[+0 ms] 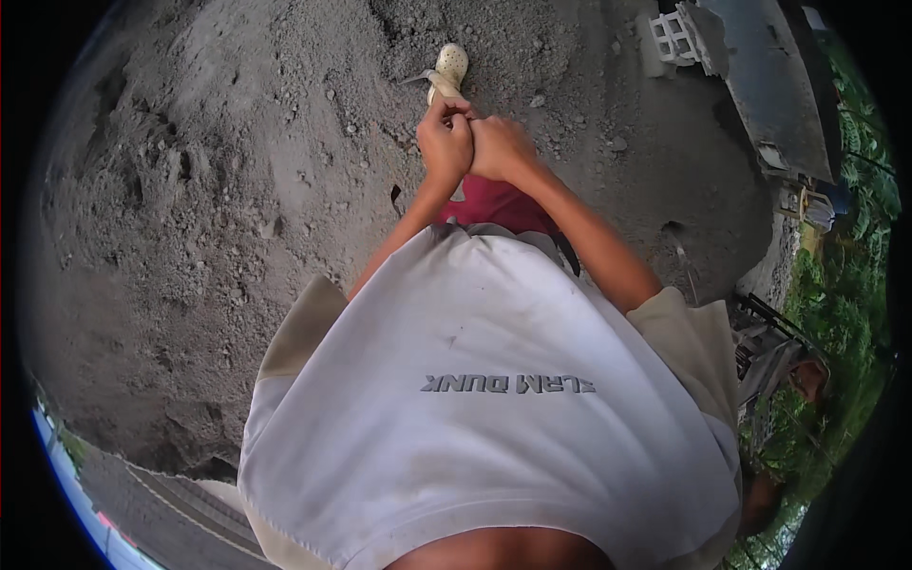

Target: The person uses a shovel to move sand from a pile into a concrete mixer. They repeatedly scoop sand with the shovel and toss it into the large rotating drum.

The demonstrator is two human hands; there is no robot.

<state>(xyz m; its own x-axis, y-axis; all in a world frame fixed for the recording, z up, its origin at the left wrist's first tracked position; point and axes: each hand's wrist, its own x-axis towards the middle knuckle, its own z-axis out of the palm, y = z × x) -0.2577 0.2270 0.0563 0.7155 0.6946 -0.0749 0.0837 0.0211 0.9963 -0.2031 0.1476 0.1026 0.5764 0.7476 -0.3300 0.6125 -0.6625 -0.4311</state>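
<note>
My left hand and my right hand are together in front of my body, touching each other. The fingers of both are curled closed. Whatever they may hold is hidden between them or too small to make out. Just beyond the left fingers shows a cream clog with small holes, standing on the grey gravelly ground. A thin grey piece sticks out to the left beside the clog; its kind is unclear. Below my wrists, dark red shorts show past the hem of my white shirt.
Loose grey sand and stones rise in a rough mound on the left. At the far right lie a hollow concrete block and a large grey sheet. Green plants and scattered scrap border the right edge. A paved road runs at lower left.
</note>
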